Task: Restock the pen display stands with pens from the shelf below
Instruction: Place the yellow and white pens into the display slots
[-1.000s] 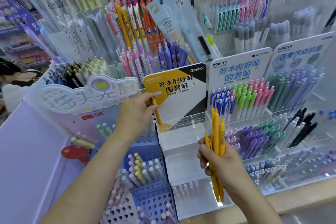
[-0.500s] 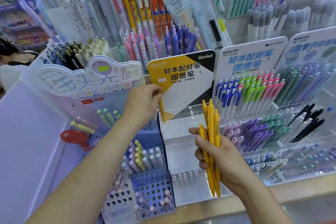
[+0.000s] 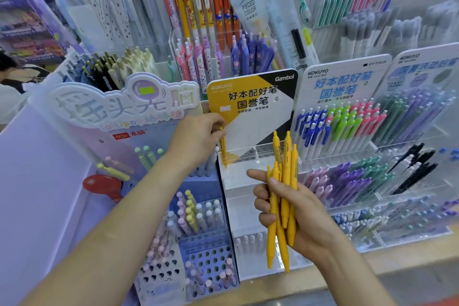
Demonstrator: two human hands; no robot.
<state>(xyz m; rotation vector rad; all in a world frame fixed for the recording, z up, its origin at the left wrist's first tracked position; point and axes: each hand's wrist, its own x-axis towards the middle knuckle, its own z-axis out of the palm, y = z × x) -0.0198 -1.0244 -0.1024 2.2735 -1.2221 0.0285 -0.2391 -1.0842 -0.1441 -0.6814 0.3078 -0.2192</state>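
- Firstly, far left: leave the purple stand (image 3: 49,181) and its soft-colored pens alone.
- Next along: pinching one yellow pen (image 3: 223,151) near its top with the left hand (image 3: 198,136), fingers curled round.
- Standing almost straight up, long way running top to bottom, tip down, click end up among the fingers.
- Sitting at the left end of the top row of the clear stand (image 3: 236,206), just under the yellow card (image 3: 250,102); tip at a hole or already in, cannot tell which.
- To do this step well: line the tip up over the hole, hold the pen straight, push down softly, and let go only once standing firm.
- Middle: gripping a bunch of yellow pens (image 3: 288,169) in the right hand (image 3: 298,213), fingers wrapped round, thumb laid across the front.
- Pointing the same way, tips down and click ends up, long way nearly up and down, fanned a little.
- Held in the air in front of the clear stand; hold snug to stop any sliding out.
- Far right: leave the blue-card stand (image 3: 340,87) alone.
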